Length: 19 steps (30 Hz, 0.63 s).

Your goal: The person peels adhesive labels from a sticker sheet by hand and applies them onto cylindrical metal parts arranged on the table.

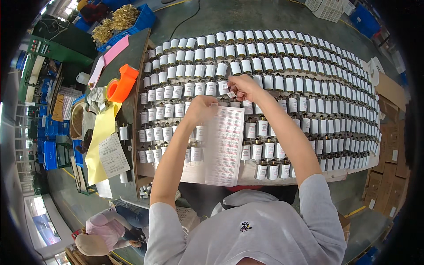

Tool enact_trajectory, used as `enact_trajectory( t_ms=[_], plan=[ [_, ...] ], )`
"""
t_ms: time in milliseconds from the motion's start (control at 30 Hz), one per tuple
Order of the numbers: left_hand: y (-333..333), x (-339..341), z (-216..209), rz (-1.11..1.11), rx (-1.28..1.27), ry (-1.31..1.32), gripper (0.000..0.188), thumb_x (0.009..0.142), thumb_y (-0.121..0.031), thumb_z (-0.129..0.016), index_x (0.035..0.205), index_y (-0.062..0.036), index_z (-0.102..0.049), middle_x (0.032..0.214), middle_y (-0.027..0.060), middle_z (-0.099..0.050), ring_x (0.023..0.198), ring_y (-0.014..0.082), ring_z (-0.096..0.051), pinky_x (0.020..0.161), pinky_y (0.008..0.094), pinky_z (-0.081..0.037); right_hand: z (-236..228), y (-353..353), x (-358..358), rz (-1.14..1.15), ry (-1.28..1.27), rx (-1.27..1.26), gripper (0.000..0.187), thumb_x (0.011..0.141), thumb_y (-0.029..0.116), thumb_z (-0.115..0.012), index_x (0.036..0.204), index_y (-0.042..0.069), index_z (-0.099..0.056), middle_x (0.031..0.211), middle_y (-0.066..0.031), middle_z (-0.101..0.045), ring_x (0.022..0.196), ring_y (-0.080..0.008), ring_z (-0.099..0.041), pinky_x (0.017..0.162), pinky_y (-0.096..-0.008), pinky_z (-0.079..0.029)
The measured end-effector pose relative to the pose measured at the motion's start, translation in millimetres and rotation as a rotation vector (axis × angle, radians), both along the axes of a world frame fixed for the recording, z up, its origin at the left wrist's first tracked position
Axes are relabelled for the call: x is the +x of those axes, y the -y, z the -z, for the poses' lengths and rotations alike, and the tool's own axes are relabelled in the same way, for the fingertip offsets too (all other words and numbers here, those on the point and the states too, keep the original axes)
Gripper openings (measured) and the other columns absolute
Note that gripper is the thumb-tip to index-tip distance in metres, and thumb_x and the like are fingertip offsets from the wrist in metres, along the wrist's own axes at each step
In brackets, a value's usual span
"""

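My left hand (202,109) pinches the top edge of a sheet of labels (227,148), white with rows of small red and dark print. The sheet hangs toward me over the table's near part, and its left side is blurred. Between the fingertips of my right hand (245,87) is a small white label (231,94), just above and right of the sheet's top. Both hands are over rows of small cylinders (263,128) wrapped in white, with dark metal ends and short pins. Many cylinders bear print; those farther off look plain white. My left fingertips are partly hidden.
Cylinders fill most of the table. On the left bench lie an orange tape dispenser (123,83), yellow paper (98,154) and a printed form (112,154). Cartons (386,172) are stacked at right. A person in pink (106,229) sits at lower left.
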State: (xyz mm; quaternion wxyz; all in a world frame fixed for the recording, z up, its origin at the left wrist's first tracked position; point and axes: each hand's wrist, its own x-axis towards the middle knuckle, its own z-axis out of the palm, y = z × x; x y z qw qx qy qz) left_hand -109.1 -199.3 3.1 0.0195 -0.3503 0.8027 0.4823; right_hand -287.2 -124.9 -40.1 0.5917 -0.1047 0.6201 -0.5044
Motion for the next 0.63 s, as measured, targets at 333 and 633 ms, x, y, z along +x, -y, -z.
enact_trajectory(
  t_ms=[333,633],
  plan=[
    [-4,0,39,0.229,-0.623,-0.351,0.014,0.064,-0.010,-0.053,0.075,-0.0034,-0.060,0.113,0.0074,-0.060,0.114,0.0298,-0.046,0.095,0.0529,-0.028,3,-1,0,-0.018,-0.021,-0.023,0.024,0.082,0.026,-0.048,0.080,0.002,-0.055,0.060,-0.0055,-0.054,0.039,-0.0086,-0.034,0.045,-0.0275,-0.037],
    [6,-6,46,0.388,-0.740,-0.209,0.012,0.065,-0.013,-0.060,0.076,-0.0084,-0.060,0.125,0.0027,-0.054,0.127,0.0306,-0.035,0.102,0.0649,-0.009,-7,7,2,-0.111,-0.525,0.079,0.043,0.087,0.038,-0.047,0.103,-0.001,-0.057,0.068,-0.0146,-0.063,0.046,-0.0183,-0.055,0.040,-0.0362,-0.046]
  ],
)
